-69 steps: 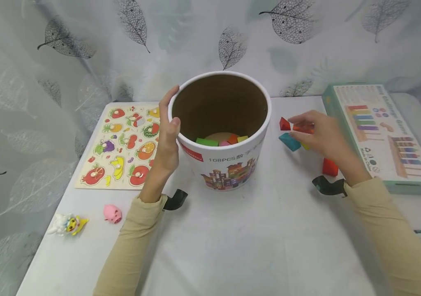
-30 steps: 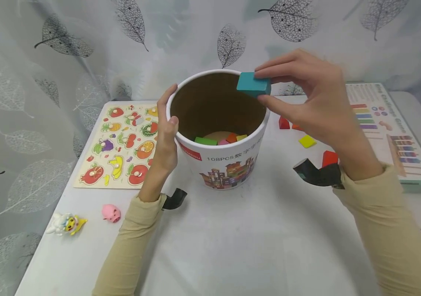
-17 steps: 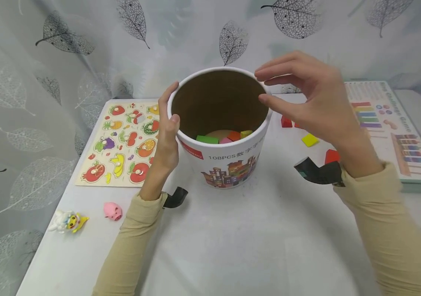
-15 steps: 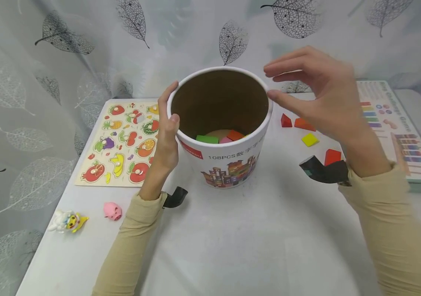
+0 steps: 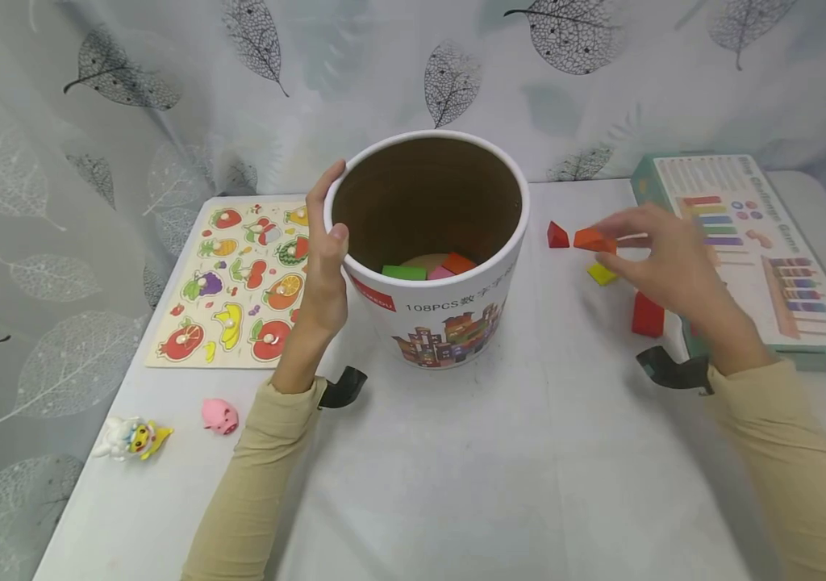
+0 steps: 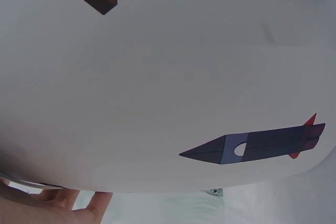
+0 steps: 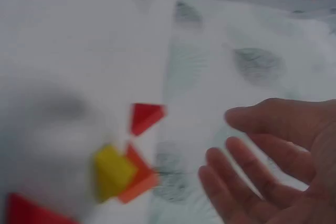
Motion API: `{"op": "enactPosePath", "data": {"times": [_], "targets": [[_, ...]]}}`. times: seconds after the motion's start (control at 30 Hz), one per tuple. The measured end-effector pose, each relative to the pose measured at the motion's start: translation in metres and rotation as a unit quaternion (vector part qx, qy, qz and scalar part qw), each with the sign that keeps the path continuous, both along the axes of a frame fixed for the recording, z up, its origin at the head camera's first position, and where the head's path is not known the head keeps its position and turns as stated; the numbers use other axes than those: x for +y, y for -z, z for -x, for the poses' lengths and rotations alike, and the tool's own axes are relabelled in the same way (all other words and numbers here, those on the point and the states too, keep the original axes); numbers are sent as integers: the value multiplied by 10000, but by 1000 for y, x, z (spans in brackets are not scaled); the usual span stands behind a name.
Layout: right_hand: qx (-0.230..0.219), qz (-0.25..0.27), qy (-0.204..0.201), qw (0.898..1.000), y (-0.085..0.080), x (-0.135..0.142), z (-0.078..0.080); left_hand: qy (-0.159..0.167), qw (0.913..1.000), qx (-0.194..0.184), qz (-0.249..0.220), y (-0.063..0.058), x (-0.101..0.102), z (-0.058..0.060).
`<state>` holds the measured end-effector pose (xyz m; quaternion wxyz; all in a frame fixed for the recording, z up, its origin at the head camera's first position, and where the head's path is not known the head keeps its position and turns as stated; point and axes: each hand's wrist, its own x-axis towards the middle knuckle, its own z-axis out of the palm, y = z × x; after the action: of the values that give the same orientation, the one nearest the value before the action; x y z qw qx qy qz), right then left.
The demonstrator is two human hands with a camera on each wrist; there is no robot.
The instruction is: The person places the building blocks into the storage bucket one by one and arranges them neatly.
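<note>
A large white bucket [image 5: 384,331] with printed block pictures stands mid-table in the head view. My left hand [image 5: 328,274] holds its left side, thumb at the front. Green [image 5: 404,273], pink [image 5: 440,273] and orange-red [image 5: 459,263] blocks show inside; the rest of the floor is hidden. Over the blocks to the right, my right hand [image 5: 663,254] has its thumb and fingers spread by an orange block [image 5: 590,239]. The right wrist view, blurred, shows those fingers [image 7: 244,169] apart from the blocks. A red triangular block [image 5: 557,235], yellow block [image 5: 602,273] and red block [image 5: 648,315] lie nearby.
A fruit puzzle board [image 5: 239,282] lies left of the bucket. Nearer are a pink pig toy [image 5: 220,415] and a white-and-yellow figurine [image 5: 133,438]. A green-edged game box [image 5: 761,250] lies at the right. A leaf-patterned curtain [image 5: 369,73] hangs behind.
My right hand carried a turquoise block from the table to the bucket's rim and let it go there. It has since moved back right and down to the orange block. My left hand stays put.
</note>
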<state>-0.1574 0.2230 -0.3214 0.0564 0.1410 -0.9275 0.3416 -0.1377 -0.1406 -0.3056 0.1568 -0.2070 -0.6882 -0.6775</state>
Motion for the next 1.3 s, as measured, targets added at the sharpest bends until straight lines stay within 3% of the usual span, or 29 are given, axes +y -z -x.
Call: {"op": "enactPosePath", "data": {"times": [0.17,0.43,0.63,0.87,1.07,1.17,1.3], "targets": [[-839,-313,87,9959,29,12,5,-13,10000,16,-5,0,0,0],[-1186,-668,-83,9907,41,7,5,20,10000,43,-51,0,0,0],[-1094,-636,-386,9912,44,-4,6,98,9999,56,-124,1,-1,0],[-727,-695,-288,9945,48,-9,12,48,9999,84,-54,1,0,1],[-507,-520,-158,9972,31,-8,18,-20,10000,76,-36,1,1,2],[-336,-348,70,9988,8,-7,14,-31,10000,68,-38,2,1,2],[552,257,327,9976,-31,-14,3,-57,9999,83,-10,2,0,1]]}}
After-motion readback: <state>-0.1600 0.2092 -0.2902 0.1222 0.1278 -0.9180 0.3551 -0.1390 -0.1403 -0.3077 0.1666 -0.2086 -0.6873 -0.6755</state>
